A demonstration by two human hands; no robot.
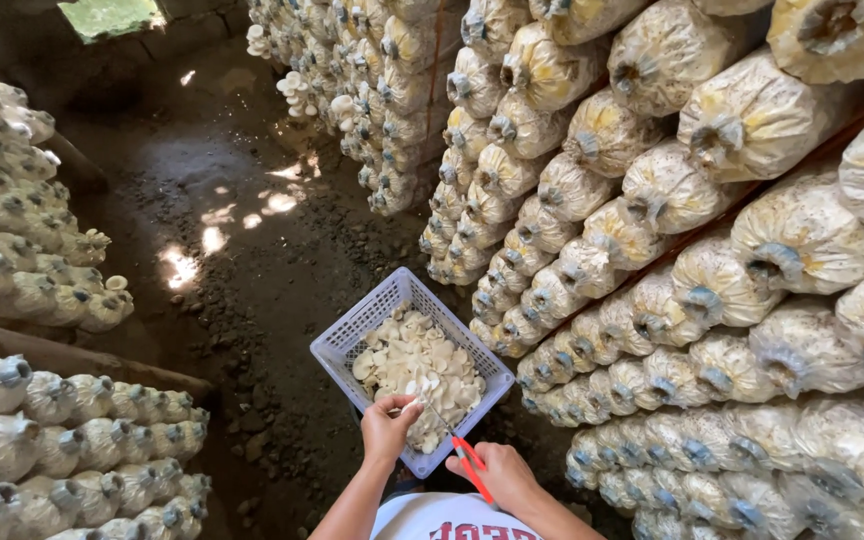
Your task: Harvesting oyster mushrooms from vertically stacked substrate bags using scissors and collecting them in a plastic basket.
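From the head view, the left hand [387, 428] pinches a pale mushroom [410, 405] over the lavender basket [352, 330] of mushrooms on the dirt floor [242, 270]. The right hand [500, 475] is closed round red-handled scissors [457, 448], blades touching that mushroom, beside stacked grow bags [712, 300].

Pale lavender-blue basket [354, 330] with a grid pattern of small holes, filled with cream-white oyster mushrooms [414, 365]. Red-handled scissors [466, 462] with grey metal blades. Yellowish-white mushroom grow bags [672, 190], speckled with brown, closed by grey-blue neck rings. Dark brown earthen floor [232, 260], dotted with bright patches of sunlight. White shirt [442, 518] with red print.
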